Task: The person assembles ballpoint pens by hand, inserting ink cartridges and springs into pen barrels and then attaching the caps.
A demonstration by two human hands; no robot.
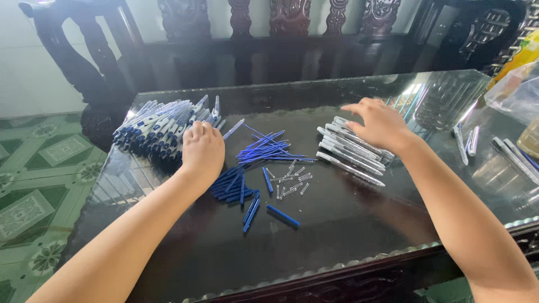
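The counter (348, 235) has bare dark room below both hands, up to its near edge. The left hand (202, 150) lies curled, knuckles up, on the pile of pens (154, 126); its grip is hidden. The right hand (382, 124), fingers spread apart, hovers palm-down over the grey pen barrels (351, 154).

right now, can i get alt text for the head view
Two bare hands work over pen parts on a dark glass table: the left hand rests by a pile of pens, the right hand reaches over white barrels. Blue refills, blue caps and springs lie between.
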